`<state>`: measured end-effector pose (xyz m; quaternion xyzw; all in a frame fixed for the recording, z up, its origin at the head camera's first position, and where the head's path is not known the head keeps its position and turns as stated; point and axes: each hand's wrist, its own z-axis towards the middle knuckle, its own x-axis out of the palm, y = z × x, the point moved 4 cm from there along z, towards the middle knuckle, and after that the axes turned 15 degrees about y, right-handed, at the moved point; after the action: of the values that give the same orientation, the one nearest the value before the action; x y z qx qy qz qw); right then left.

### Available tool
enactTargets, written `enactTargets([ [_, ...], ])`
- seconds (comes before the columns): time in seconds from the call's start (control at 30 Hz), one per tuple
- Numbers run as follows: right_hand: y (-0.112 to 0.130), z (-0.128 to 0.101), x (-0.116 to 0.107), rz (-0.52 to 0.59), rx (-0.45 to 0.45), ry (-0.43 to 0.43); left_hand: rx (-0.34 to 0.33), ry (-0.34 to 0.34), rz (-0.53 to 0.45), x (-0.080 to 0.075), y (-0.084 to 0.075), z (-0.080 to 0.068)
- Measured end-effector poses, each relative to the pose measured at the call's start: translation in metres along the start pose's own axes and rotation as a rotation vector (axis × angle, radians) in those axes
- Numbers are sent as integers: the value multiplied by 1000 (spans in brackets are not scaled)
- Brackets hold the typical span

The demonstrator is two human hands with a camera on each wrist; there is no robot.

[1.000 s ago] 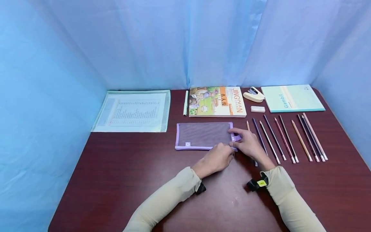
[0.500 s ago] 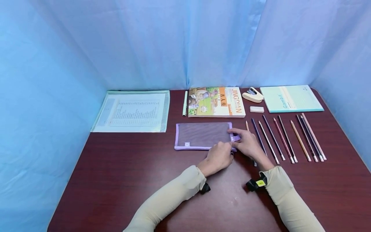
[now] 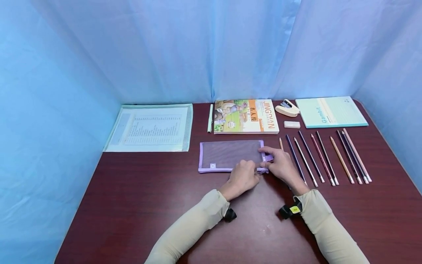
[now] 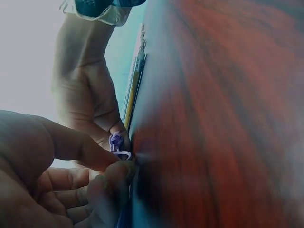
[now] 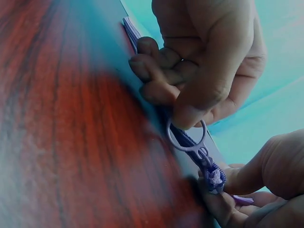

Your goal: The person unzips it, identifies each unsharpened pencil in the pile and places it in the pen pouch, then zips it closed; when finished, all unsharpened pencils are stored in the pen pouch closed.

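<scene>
Since a second ago the left hand (image 3: 242,178) has slid leftward along the near edge of the purple mesh pencil pouch (image 3: 230,155), while the right hand (image 3: 280,164) has kept its place at the pouch's right end. The left thumb and forefinger pinch the zipper's ring pull (image 5: 186,135); the right fingers pinch the pouch's end tab (image 5: 216,179). The pouch lies flat at the middle of the dark red table (image 3: 132,205), lilac-edged, see-through, with a small white label. Just right of it lies a row of coloured pencils (image 3: 324,157); behind it a picture book (image 3: 245,116). Bare tabletop stretches left and toward the person.
</scene>
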<state>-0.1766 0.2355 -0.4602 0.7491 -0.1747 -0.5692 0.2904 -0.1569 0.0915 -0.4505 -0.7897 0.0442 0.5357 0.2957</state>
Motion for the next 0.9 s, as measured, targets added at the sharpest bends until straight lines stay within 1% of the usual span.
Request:
enactTargets([
  [0.33,1,1,1,3,11,-6,-9,16,-68,-8,24,-9],
  [0.5,1,0,1,4,16,-2,-17,-16,-105,-15,41,-18],
  [0.67,0,0,0,6,15,0,-33,-59,-138,-24,62,-30],
  [0.77,0,0,0,6,14,0,-68,-87,-141,-30,77,-37],
  [0.9,-1,1,1,8,16,6,-140,-105,-137,-37,100,-47],
])
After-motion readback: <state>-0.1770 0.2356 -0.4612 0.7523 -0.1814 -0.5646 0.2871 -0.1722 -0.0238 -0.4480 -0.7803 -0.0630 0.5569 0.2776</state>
